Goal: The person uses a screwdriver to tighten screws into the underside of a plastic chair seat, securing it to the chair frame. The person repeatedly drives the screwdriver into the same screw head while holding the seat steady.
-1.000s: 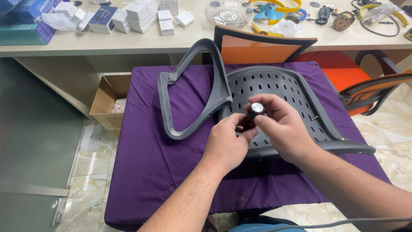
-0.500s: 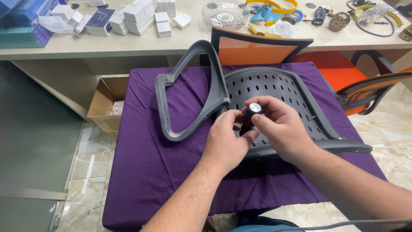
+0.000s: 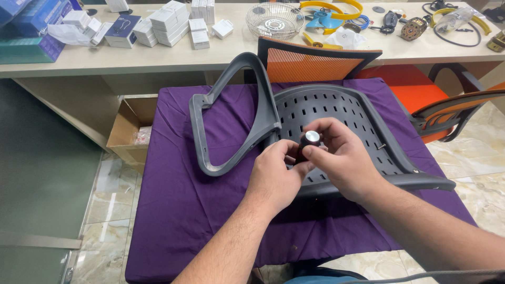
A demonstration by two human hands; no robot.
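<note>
Over the grey perforated chair seat (image 3: 336, 113), both of your hands sit almost exactly where they were a second ago; nothing about the grip has shifted, only your head has tipped slightly so the seat and the purple cloth (image 3: 173, 200) fill a little more of the view. That steadiness suggests you are working on the small dark knob (image 3: 306, 143) with its shiny round cap rather than carrying it anywhere.

Your right hand (image 3: 342, 160) is closed on the knob, thumb and fingers pinching it from the right and front, the pale cap facing up. Your left hand (image 3: 273, 176) is curled narrow just to the left of it, fingertips touching the knob's lower part; how firmly it grips you cannot tell from here. The knob hangs just above the near edge of the seat, between your two hands, and whether it touches the seat is hidden.

To the left lies the grey armrest frame (image 3: 231, 115), leaning on the seat. Farther off stands an orange mesh chair back (image 3: 310, 66), then the long desk (image 3: 236, 58) with small white boxes (image 3: 168, 21) and a wire basket (image 3: 273, 20). Low on the left floor sits a cardboard box (image 3: 131, 123).
</note>
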